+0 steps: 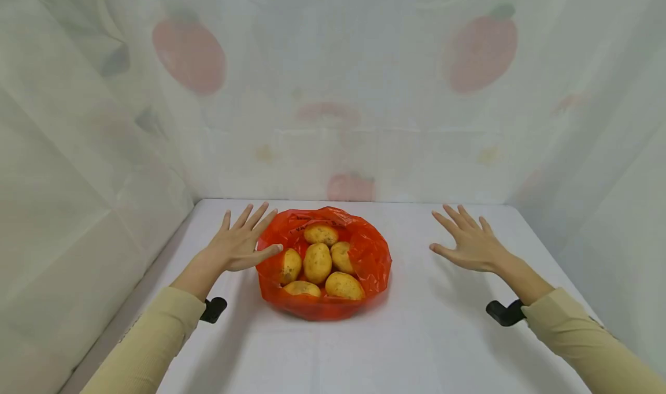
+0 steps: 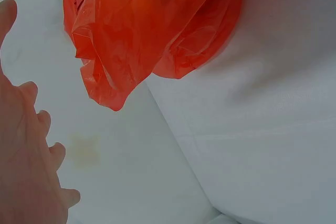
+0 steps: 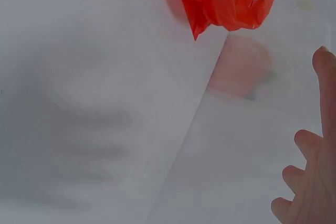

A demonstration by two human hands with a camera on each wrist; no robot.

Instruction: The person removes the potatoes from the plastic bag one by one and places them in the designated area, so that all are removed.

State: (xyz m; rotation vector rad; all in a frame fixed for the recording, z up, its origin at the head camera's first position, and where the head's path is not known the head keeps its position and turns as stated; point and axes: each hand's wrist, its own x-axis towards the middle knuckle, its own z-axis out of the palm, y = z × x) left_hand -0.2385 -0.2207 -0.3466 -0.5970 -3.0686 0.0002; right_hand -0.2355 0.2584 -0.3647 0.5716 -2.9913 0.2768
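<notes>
An opened red plastic bag (image 1: 382, 264) stands on the white table with several yellow potatoes (image 1: 317, 263) inside, its rim spread wide. My left hand (image 1: 240, 245) hovers at the bag's left side, fingers straight and spread, holding nothing. In the head view its thumb and index finger overlap the bag's edge, but the left wrist view shows the hand (image 2: 26, 150) apart from the bag (image 2: 142, 30). Well to the right of the bag, my right hand (image 1: 473, 245) is held above the table with spread fingers, also holding nothing. The right wrist view catches part of this hand (image 3: 315, 177).
The white table (image 1: 333, 353) carries the bag near its far half. Behind it hangs a pale sheet (image 1: 333, 47) with blurred red fruit prints, and similar sheets enclose the left and right sides. A dark wrist mount (image 1: 213, 309) projects from each sleeve.
</notes>
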